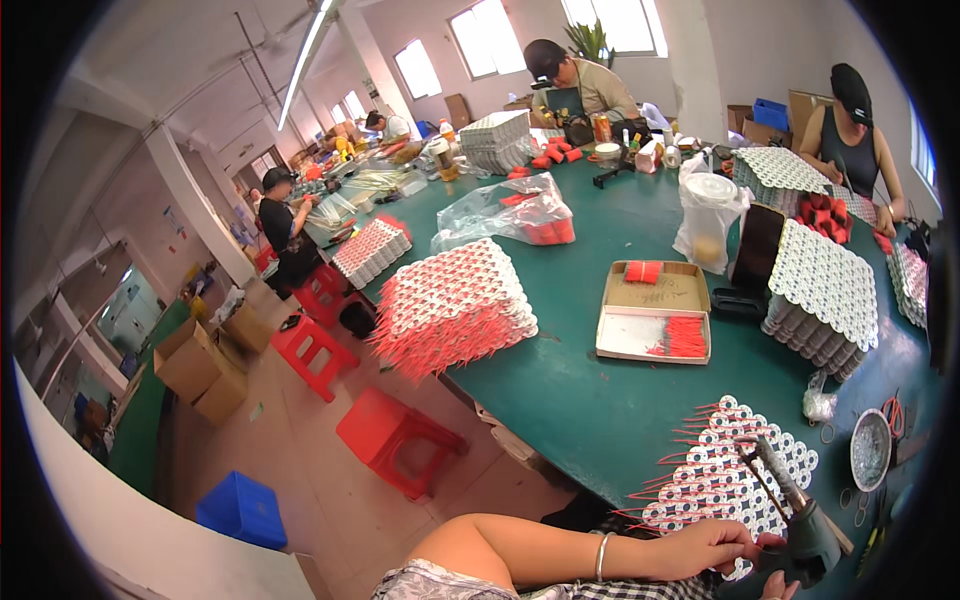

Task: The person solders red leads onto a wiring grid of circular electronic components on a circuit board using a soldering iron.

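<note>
My left hand [712, 546] rests at the near edge of the green table [580, 390], fingers curled against the grip of a dark green gun-shaped tool [805, 535]. The tool's metal nozzle [776, 466] points up over a flat sheet of white round discs with red wires [715, 470] sticking out to the left. Only a few fingertips of my right hand [780, 588] show at the bottom edge, just under the tool. What they hold is hidden. A bracelet sits on my left wrist.
An open cardboard box with red wires [655, 312] lies mid-table. Stacks of disc sheets [455, 300] [822, 290], a plastic bag [510, 210], a metal bowl [870, 450] and red scissors [893, 415] surround it. Red stools [395, 435], a blue crate [243, 510] and several seated co-workers are around.
</note>
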The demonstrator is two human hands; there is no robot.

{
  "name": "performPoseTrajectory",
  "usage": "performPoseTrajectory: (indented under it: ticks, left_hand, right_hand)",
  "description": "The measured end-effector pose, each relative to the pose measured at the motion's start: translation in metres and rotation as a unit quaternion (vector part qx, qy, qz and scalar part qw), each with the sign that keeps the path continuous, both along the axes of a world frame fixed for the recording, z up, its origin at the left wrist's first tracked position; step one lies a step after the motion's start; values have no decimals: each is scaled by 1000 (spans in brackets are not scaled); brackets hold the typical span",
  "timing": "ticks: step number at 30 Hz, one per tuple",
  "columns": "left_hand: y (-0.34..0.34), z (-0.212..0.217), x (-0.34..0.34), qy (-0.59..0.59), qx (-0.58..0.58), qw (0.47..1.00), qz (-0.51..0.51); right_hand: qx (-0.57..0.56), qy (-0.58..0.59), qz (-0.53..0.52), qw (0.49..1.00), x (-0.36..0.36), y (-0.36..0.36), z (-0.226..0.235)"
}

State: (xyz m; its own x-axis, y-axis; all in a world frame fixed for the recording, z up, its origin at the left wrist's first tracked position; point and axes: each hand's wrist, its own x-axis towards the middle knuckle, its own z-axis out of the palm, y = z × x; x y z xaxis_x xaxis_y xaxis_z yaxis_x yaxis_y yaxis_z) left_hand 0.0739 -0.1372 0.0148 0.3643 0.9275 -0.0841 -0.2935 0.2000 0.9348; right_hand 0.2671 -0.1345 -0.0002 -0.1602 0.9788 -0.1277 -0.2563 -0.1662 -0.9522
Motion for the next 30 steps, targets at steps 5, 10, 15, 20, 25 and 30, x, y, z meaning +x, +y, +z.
performPoseTrajectory:
  ticks: [5,10,15,20,25,30]
  left_hand:
    - [-1,-18,5,17,49,999,10]
    - [-3,-12,4,-33,-19,998,-45]
    - [0,-21,8,-122,-45,991,-41]
    - [0,-24,2,-140,-111,982,-68]
    - [-6,-29,14,-188,-152,969,-57]
    - [-17,-15,11,-108,-194,974,-54]
  right_hand:
    - [-62,-84,-9,995,20,-1,-22]
    - [-6,-186,-14,983,42,11,-28]
    - [-54,-88,-28,994,22,-8,-24]
    - [20,-154,-41,987,34,-12,-60]
    - [-32,-92,-68,993,31,-11,-41]
    - [-10,-56,-54,997,18,-20,-29]
